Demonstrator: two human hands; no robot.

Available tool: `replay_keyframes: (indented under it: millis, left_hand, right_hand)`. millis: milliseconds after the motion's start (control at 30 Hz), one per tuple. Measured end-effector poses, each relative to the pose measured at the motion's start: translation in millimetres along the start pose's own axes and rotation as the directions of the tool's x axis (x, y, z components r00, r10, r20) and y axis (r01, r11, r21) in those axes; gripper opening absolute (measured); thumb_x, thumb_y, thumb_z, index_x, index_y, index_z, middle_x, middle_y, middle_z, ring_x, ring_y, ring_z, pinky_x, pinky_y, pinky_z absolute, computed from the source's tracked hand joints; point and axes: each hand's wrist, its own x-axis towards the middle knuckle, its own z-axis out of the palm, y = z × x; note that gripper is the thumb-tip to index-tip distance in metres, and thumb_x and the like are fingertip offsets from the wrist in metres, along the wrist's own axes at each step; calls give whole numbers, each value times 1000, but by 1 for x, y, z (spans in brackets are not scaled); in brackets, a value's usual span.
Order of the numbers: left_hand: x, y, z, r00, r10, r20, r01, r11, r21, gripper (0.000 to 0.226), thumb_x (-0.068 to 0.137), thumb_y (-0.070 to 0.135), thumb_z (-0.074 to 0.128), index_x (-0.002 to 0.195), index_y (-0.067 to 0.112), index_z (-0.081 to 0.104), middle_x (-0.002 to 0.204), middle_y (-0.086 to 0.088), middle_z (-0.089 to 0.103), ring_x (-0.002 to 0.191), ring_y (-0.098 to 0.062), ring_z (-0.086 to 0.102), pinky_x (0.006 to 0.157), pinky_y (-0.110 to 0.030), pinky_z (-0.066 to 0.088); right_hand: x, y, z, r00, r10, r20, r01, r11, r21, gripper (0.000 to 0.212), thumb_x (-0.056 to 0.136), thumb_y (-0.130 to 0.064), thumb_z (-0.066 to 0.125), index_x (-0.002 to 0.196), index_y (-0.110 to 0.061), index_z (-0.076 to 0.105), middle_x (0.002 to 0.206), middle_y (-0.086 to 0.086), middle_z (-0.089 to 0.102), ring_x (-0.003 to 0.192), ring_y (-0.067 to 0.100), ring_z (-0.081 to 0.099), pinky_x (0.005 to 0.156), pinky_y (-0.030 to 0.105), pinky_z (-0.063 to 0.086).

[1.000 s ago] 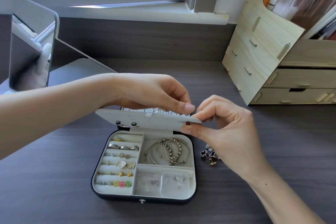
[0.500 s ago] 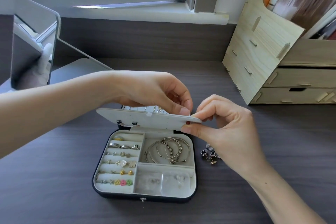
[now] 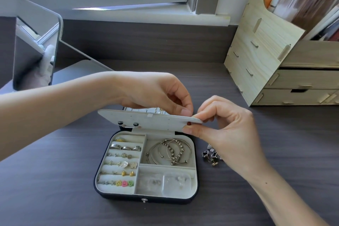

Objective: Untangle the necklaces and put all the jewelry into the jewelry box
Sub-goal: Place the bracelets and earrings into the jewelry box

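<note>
A dark, rounded-rectangular jewelry box with cream lining lies open on the dark wood-grain surface, near the person and about midway between the two forearms. A cream hinged panel rises from the back of the box and is held roughly level above its rear edge.

The left hand reaches in from the left above the panel. Its fingers are curled, and the tips of thumb and forefinger meet at the panel's far edge near the right end, pinching there. The right hand grips the panel's right corner, thumb beneath and curled fingers on top. A tiny dark red stud shows on the panel just beside that thumb, and two dark round studs sit towards its left end.

In the tray, the left column holds rows of silver rings and small earrings, with pastel heart-shaped earrings in the nearest row. A cluster of silver bangle bracelets fills the upper right compartment, and small clear plastic bags lie in the lower right one.

A little heap of black-and-silver clover earrings rests on the surface just to the right of the box, partly behind the right wrist.

A frameless tilted mirror stands at the far left, and a pale wooden drawer organizer stands at the far right.
</note>
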Motion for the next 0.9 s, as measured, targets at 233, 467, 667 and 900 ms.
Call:
replay_keyframes:
  millis: [233,467,667,900]
  left_hand:
    - [-19,10,-2,994,38,-100,-23,988,150,35,85,58,55,100,30,69,97,10,69,95,-11,64,87,-32,50]
    - [-28,10,15,909,253,-331,-24,825,565,20,86,25,64,105,31,66,88,25,64,88,8,57,76,-17,46]
    - [-17,11,9,896,229,-379,71,770,634,23,90,24,59,111,27,66,85,32,55,76,16,53,65,0,36]
    - [-8,18,12,864,271,-424,104,728,678,27,84,46,61,90,22,71,80,11,66,76,-4,61,70,-24,50]
  right_hand:
    - [3,2,-3,999,46,-22,-46,999,-22,21,58,-15,84,66,-21,65,69,-6,61,67,10,53,66,18,41]
    - [8,0,-11,984,178,-3,-178,981,-72,30,64,-9,84,87,-20,68,79,-1,64,74,11,53,73,26,43]
    - [-6,8,-53,966,252,-61,-252,861,-441,6,79,-16,73,76,-20,70,76,-7,66,66,0,52,63,10,37]
    - [2,20,-39,850,520,81,-260,549,-794,22,83,-36,67,74,-15,70,69,-7,66,67,2,54,61,22,39]
